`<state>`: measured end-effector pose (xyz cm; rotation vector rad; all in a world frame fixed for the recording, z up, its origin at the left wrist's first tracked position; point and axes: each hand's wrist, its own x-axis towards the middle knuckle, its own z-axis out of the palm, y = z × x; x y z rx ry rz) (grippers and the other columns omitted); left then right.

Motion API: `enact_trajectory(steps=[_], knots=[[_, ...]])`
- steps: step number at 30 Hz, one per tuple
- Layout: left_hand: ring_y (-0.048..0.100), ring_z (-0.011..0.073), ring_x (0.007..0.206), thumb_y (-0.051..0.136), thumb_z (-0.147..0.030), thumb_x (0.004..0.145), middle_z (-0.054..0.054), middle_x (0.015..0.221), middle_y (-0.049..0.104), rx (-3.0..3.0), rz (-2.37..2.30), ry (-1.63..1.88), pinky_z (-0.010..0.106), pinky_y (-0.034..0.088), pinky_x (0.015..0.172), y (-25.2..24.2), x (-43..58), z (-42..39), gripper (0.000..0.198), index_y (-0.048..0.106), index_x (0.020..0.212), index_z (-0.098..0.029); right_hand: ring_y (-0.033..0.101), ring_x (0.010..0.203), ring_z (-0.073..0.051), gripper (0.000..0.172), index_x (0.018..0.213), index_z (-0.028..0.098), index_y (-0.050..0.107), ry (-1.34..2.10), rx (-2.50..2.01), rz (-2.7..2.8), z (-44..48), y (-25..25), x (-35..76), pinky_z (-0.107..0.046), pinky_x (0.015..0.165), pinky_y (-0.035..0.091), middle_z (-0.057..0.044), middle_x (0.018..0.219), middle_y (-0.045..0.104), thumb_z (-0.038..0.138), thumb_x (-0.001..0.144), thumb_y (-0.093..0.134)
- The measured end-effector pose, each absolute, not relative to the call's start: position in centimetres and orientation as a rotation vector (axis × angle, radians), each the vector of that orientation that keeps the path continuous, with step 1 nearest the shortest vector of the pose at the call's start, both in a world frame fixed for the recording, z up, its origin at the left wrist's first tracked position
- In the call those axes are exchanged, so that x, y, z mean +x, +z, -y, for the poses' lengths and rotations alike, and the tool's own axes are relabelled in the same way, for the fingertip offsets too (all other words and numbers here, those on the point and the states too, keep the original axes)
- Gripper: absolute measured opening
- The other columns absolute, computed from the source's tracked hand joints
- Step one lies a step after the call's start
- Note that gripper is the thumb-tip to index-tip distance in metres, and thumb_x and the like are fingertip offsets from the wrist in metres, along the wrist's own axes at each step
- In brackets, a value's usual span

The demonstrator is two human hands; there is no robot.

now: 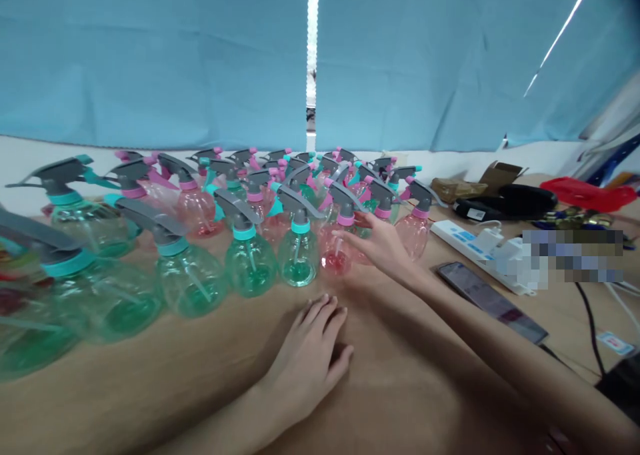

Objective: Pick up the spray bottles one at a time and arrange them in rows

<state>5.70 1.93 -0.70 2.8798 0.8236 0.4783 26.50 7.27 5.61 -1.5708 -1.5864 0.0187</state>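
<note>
- The right hand (377, 241) is held partly open, fingers spread at the collar of an upright pink bottle (334, 258) in the front row; whether it is touched cannot be told.
- The left hand (313, 351) is laid palm down, fingers loosely spread, over the counter (150, 381).
- A white label (475, 213) is seen, too small to be read.
- Room is left before the bottles; the right side is bounded by a phone (490, 298) and power strip (456, 237).

Blue curtains (200, 61) | bright vertical gap (313, 41) between them | white strip (17, 161) below | light-brown tabletop (200, 368)
</note>
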Motion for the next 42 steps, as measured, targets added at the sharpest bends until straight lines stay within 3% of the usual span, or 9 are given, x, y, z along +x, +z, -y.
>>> enact_trajectory(steps=[6,12,18,20,24,28,33,37,42], knots=[[0.043,0.0319,0.131,0.054,-0.029,0.090,0.017,0.138,0.051,2.867,-0.782,0.470,0.051,0.035,0.107,-0.6,7.7,-2.2,0.044,0.052,0.129,-0.010,0.063,0.065,-0.024,0.047,0.091,0.017,0.067,0.037,-1.633,1.651,-7.8,6.2,26.0,-0.035,0.062,0.046,-0.007,0.072,0.069,0.061,0.076,0.061],[0.051,0.0290,0.122,0.050,-0.023,0.090,0.013,0.126,0.059,2.784,-0.733,0.601,0.048,0.043,0.100,-0.7,7.8,-2.5,0.035,0.052,0.124,-0.016,0.062,0.064,-0.022,0.040,0.080,0.018,0.062,0.031,-1.687,1.712,-5.2,6.8,26.6,-0.032,0.058,0.042,-0.005,0.069,0.066,0.058,0.077,0.062],[0.062,0.0236,0.092,0.050,-0.027,0.090,0.007,0.104,0.057,2.565,-0.878,0.770,0.041,0.052,0.082,0.1,7.2,-2.2,0.013,0.051,0.101,-0.020,0.061,0.061,-0.021,0.037,0.077,0.019,0.061,0.062,-1.688,1.703,-1.3,6.7,27.3,-0.032,0.056,0.042,-0.004,0.069,0.067,0.056,0.078,0.064],[0.061,0.0251,0.096,0.053,-0.031,0.088,0.009,0.109,0.054,2.515,-0.944,0.873,0.043,0.051,0.083,0.1,7.1,-2.2,0.023,0.047,0.108,-0.020,0.063,0.067,-0.021,0.035,0.085,0.020,0.064,0.098,-1.614,1.717,-0.3,6.7,27.4,-0.033,0.060,0.045,-0.004,0.076,0.069,0.054,0.078,0.065],[0.048,0.0315,0.121,0.065,-0.038,0.081,0.014,0.132,0.044,2.486,-0.979,0.964,0.050,0.042,0.097,-0.1,7.2,-2.3,0.068,0.028,0.136,-0.020,0.065,0.072,-0.021,0.037,0.100,0.022,0.063,0.152,-1.530,1.772,1.5,7.1,26.6,-0.033,0.064,0.048,-0.003,0.083,0.071,0.053,0.079,0.065],[0.043,0.0362,0.127,0.073,-0.043,0.074,0.018,0.141,0.040,2.509,-0.903,0.972,0.056,0.037,0.101,-0.1,7.6,-2.2,0.089,0.019,0.142,-0.020,0.065,0.071,-0.021,0.036,0.091,0.021,0.063,0.165,-1.575,1.851,3.1,7.8,25.3,-0.032,0.060,0.047,-0.003,0.080,0.070,0.055,0.078,0.064],[0.045,0.0365,0.126,0.078,-0.040,0.070,0.014,0.135,0.048,2.407,-0.899,0.994,0.057,0.038,0.100,0.3,7.9,-1.4,0.089,0.026,0.140,-0.023,0.065,0.073,-0.019,0.043,0.106,0.025,0.063,0.201,-1.484,1.921,4.1,8.3,24.9,-0.031,0.062,0.047,-0.001,0.084,0.070,0.057,0.077,0.063],[0.045,0.0358,0.126,0.077,-0.038,0.071,0.013,0.138,0.046,2.353,-0.831,0.983,0.056,0.037,0.102,0.5,7.9,-0.9,0.084,0.030,0.139,-0.022,0.061,0.069,-0.017,0.040,0.093,0.021,0.063,0.335,-1.433,1.848,3.7,8.8,25.2,-0.030,0.061,0.045,0.000,0.078,0.066,0.057,0.075,0.066],[0.047,0.0349,0.125,0.075,-0.038,0.074,0.013,0.136,0.048,2.283,-0.737,0.925,0.054,0.038,0.101,0.8,8.2,-0.4,0.083,0.028,0.141,-0.022,0.061,0.077,-0.018,0.054,0.117,0.022,0.055,0.601,-1.171,1.699,2.8,8.4,24.5,-0.032,0.068,0.049,-0.002,0.089,0.065,0.048,0.072,0.073]])
